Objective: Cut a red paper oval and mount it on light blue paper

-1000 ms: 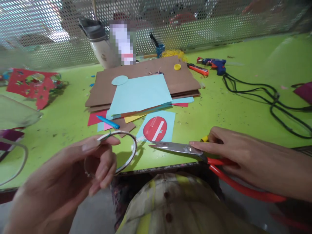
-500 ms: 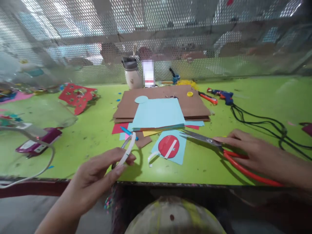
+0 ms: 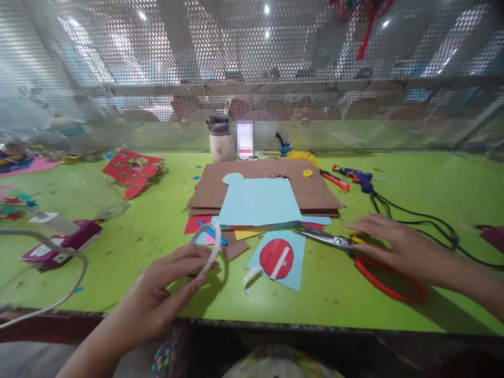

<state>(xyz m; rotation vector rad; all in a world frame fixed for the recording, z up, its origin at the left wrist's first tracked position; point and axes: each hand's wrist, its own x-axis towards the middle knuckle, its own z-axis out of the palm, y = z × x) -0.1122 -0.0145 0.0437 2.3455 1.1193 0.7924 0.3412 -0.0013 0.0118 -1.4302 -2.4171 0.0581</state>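
My left hand (image 3: 169,286) pinches a roll of white tape (image 3: 214,247) on its edge, fingers on one side and thumb below. My right hand (image 3: 397,249) is over the handles of the scissors (image 3: 338,241), fingers stretched out and apart. The scissors have red handles and appear to lie on the table, blades pointing left. Between my hands is a red paper circle (image 3: 271,252) with a white tape strip across it, on a light blue paper piece (image 3: 293,273). A loose curl of white strip (image 3: 252,274) sticks out at the circle's lower left.
Brown cardboard sheets (image 3: 202,194) lie behind, topped by light blue paper (image 3: 260,202). A glue gun (image 3: 356,177) with black cord and an orange cutter (image 3: 334,180) are at right. A bottle (image 3: 221,142) stands at the back. A purple power strip (image 3: 81,241) is left.
The scissors have come down flat onto the table, and my right hand's fingers have loosened from the handles. My left hand still holds the tape roll. The view has tilted upward.
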